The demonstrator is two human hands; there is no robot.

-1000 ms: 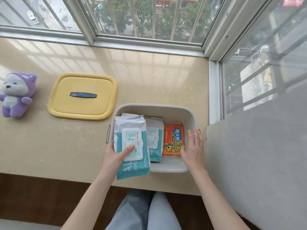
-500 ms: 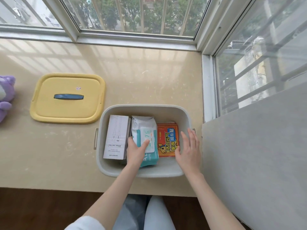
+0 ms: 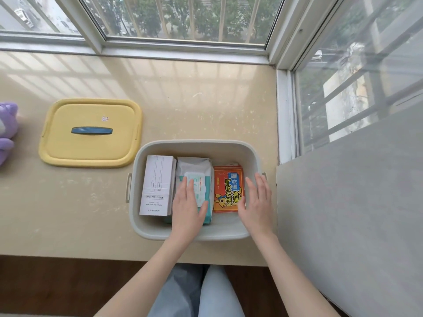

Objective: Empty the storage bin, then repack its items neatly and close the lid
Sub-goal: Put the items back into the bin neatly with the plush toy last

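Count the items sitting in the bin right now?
3 visible in the grey bin: white cable box on the left, wipes pack in the middle under the left hand, orange packet on the right beside the right hand. More may lie hidden underneath.

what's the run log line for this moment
bin: open, packed | left hand: flat on wipes pack | right hand: beside orange packet | yellow lid: off, on counter

Pale grey plastic storage bin [image 3: 137,179]; yellow plastic lid [image 3: 91,152] with dark blue handle [image 3: 91,130]; white cardboard box [image 3: 156,186]; teal-and-white wipes pack [image 3: 194,167]; orange packet [image 3: 225,179]; purple plush toy [image 3: 6,133]; speckled beige worktop [image 3: 68,213].
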